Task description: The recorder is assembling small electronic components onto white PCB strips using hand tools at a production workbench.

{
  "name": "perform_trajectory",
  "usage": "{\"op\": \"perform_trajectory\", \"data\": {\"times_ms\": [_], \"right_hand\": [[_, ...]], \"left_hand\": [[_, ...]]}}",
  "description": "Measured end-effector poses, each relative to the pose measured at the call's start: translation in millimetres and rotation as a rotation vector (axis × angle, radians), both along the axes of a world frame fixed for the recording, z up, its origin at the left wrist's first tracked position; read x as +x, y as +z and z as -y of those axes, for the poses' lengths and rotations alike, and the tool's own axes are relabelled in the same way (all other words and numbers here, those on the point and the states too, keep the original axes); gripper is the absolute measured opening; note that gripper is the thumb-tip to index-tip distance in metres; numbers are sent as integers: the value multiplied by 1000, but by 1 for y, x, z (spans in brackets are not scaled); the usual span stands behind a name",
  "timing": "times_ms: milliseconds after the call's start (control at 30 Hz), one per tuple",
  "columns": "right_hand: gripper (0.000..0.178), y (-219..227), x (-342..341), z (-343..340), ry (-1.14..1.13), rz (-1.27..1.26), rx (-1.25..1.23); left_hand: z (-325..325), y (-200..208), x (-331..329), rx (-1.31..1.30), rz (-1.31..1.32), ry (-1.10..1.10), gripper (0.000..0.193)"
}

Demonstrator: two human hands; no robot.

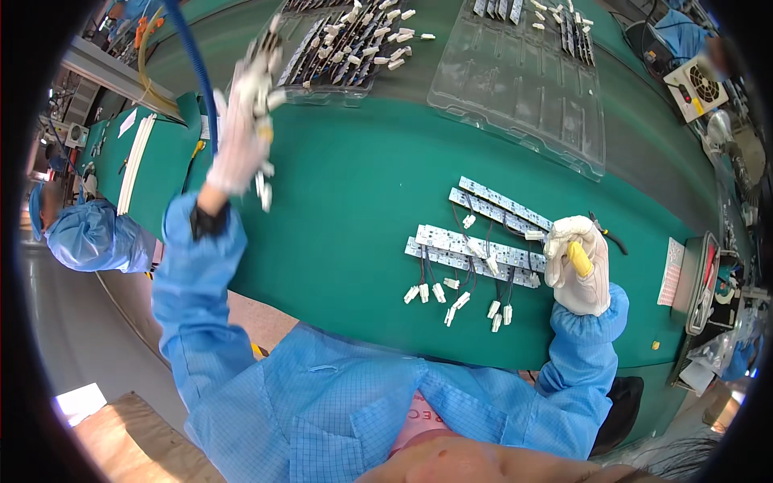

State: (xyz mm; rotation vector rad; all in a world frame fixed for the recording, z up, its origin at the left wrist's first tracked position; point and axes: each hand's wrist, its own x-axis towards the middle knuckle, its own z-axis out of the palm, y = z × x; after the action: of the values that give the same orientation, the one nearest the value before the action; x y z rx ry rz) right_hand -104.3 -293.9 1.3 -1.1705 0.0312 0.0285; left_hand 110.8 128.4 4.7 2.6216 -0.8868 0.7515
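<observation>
My left hand [241, 133], in a white glove, is raised over the green table [346, 201] and grips a bunch of narrow circuit strips [262, 72] with white connectors hanging below it. My right hand [576, 274], also gloved, rests on the table with its fingers closed around a yellow-handled tool [578, 258]. It touches the right end of several white circuit strips [475, 245] lying side by side, whose black wires end in white plugs [455, 302] toward me.
A clear tray [338, 44] with more strips and connectors sits at the back, an emptier clear tray [523, 97] to its right. Black pliers [608, 235] lie beyond my right hand. A person in blue works at far left [88, 233]. A blue hose [193, 64] hangs at left.
</observation>
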Motion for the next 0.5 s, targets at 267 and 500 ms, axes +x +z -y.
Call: {"op": "perform_trajectory", "data": {"times_ms": [267,500], "right_hand": [[53,-5,1,4,-21,11,51],[51,-6,4,8,16,8,64]], "left_hand": [[-16,-26,175,57,-144,323,68],[-30,-40,199,-321,-432,126,68]]}}
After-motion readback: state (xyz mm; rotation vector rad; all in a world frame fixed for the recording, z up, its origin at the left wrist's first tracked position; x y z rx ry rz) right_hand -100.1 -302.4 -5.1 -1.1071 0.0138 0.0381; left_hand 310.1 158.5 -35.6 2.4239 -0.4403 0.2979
